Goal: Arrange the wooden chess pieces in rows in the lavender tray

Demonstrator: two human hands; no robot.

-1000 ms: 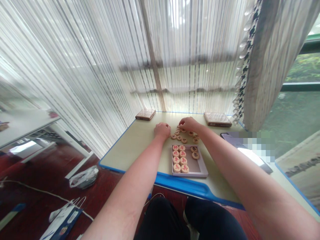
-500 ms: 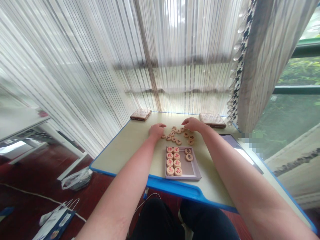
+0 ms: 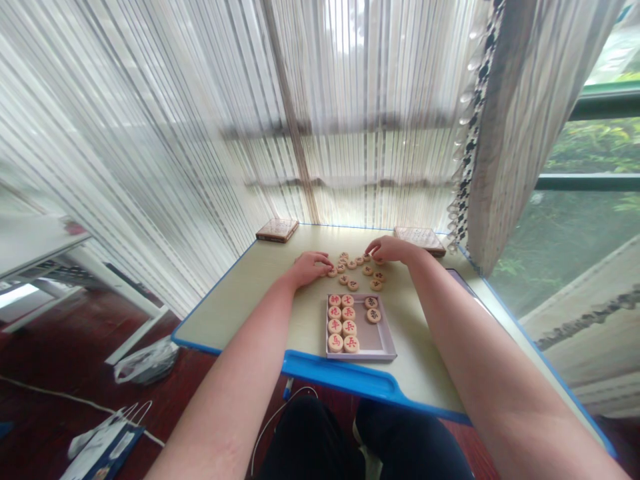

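Observation:
Several round wooden chess pieces (image 3: 356, 270) lie loose on a pale desk (image 3: 265, 293) with a blue rim. My left hand (image 3: 310, 265) rests at their left edge, fingers stretched toward a piece (image 3: 332, 272) and touching it. At the pile's far right, my right hand (image 3: 390, 249) has its fingertips pinched together on a piece I can barely see. Nearer me stands a shallow grey box tray (image 3: 381, 343). It holds two columns of red-marked pieces (image 3: 343, 325) and two dark-marked ones (image 3: 372, 309).
Two flat printed boxes lie at the desk's far edge, one left (image 3: 277, 230) and one right (image 3: 419, 239). Sheer striped curtains hang behind, with a heavier curtain (image 3: 505, 140) at right. A white table (image 3: 50, 247), a plastic bag (image 3: 145, 360) and cables are on the floor at left.
My left hand has gone from a fist to fingers stretched onto the loose pieces. My right hand stays pinched at the pile's right. The view has shifted slightly.

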